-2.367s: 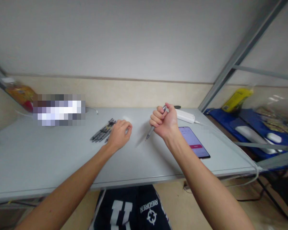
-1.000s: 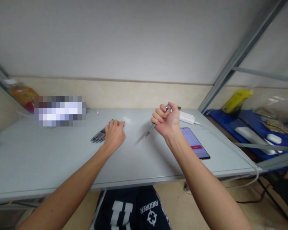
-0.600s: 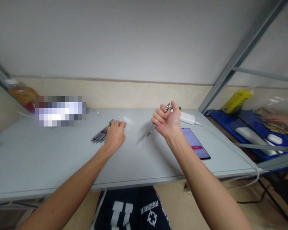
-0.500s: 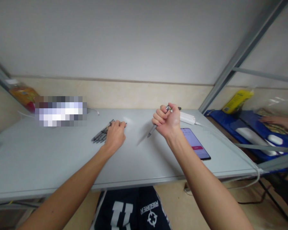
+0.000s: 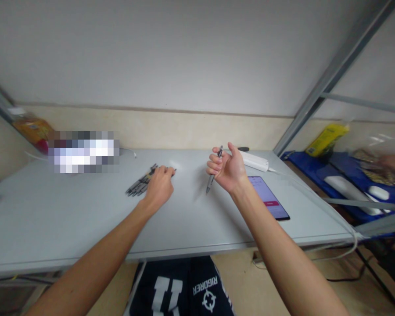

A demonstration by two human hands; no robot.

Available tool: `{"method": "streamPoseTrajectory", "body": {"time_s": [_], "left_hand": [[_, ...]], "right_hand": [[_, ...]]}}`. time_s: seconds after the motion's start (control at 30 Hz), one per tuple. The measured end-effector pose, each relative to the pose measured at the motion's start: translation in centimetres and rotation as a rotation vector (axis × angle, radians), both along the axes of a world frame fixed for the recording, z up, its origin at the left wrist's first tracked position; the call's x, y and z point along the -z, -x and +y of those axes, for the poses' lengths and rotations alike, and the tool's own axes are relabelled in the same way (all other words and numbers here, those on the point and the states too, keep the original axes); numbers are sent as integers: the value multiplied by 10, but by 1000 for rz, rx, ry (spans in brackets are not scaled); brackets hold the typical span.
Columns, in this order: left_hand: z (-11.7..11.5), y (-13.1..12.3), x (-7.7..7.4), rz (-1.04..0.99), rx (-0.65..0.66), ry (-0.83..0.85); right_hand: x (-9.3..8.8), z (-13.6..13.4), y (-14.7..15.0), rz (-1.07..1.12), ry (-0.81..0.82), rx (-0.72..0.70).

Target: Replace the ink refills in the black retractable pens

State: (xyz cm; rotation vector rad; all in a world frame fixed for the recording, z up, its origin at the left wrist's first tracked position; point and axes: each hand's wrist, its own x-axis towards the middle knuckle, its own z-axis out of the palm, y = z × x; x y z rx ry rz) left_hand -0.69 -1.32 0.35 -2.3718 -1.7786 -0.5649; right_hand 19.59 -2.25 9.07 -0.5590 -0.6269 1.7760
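Head view: right of centre, a pen (image 5: 210, 183) is clasped by the right hand (image 5: 229, 170); likely light, stiff, best gripped mid-barrel; left of centre, pens (image 5: 140, 184) are part-covered by the left hand (image 5: 159, 187), grip unclear

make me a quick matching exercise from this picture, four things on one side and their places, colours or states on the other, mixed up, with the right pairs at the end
Things
1. single pen
2. group of pens
3. phone
4. packet

Places, colours, states
A. lying flat with its screen lit
B. yellow, beyond the right end of the desk
C. held in the right hand
D. lying on the desk, right by the left hand

Right pairs
1-C, 2-D, 3-A, 4-B
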Motion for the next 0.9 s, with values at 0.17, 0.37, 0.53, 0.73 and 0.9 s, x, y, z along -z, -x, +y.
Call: {"method": "streamPoseTrajectory", "body": {"time_s": [0.17, 0.37, 0.53, 0.73, 0.9], "left_hand": [[0, 0, -1, -26, 2, 22], [-1, 0, -2, -26, 5, 11], [-1, 0, 0, -18, 10, -2], [0, 0, 2, -25, 4, 17], [1, 1, 2, -29, 6, 18]], "right_hand": [[1, -3, 1, 2, 18, 60], [-2, -4, -3, -48, -14, 151], [7, 1, -5, -303, 1, 202], [38, 4, -11, -1214, -211, 347], [50, -1, -18, -2007, -349, 337]]}}
